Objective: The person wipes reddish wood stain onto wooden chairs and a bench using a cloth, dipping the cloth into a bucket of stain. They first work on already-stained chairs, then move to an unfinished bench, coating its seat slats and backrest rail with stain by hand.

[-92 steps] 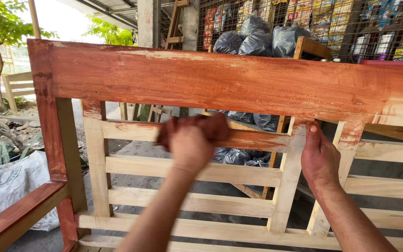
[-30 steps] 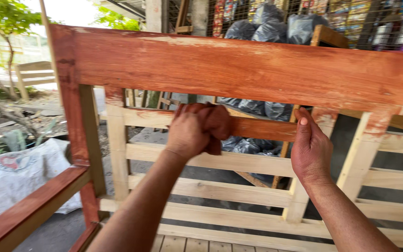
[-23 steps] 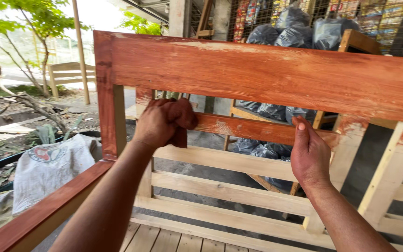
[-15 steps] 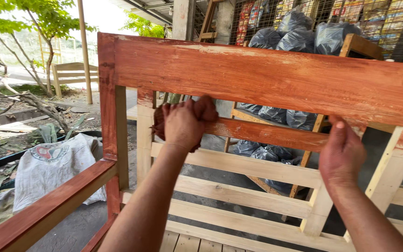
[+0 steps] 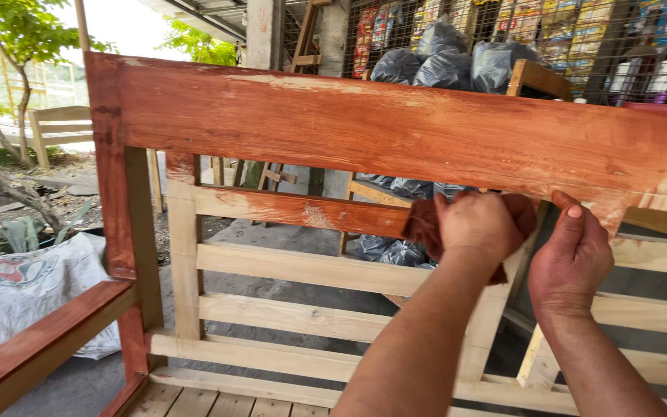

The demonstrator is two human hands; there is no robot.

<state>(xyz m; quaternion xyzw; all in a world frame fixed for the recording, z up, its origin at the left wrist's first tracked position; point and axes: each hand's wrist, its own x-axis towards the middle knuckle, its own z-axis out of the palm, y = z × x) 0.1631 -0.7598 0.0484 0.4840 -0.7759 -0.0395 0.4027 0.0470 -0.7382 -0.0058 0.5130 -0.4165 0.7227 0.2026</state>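
Note:
A wooden bench backrest fills the view. Its wide top rail (image 5: 364,127) and left post are stained reddish brown, and the upper slat (image 5: 287,210) is stained too. The slats below (image 5: 295,266) are bare pale wood. My left hand (image 5: 480,228) grips a stain-soaked reddish rag (image 5: 424,225) and presses it on the right end of the upper slat. My right hand (image 5: 573,255) rests with fingertips on the lower edge of the top rail, beside a bare upright slat.
A stained armrest (image 5: 36,351) runs along the lower left. A white printed sack (image 5: 17,289) lies on the ground behind it. Dark plastic bags (image 5: 441,58) and a wire rack of packaged goods stand behind the bench. Trees and another bare wooden frame are far left.
My left hand has slid the rag rightward along the upper slat, from its left end to its right end. My right hand stayed at the upright slat. The camera has turned left.

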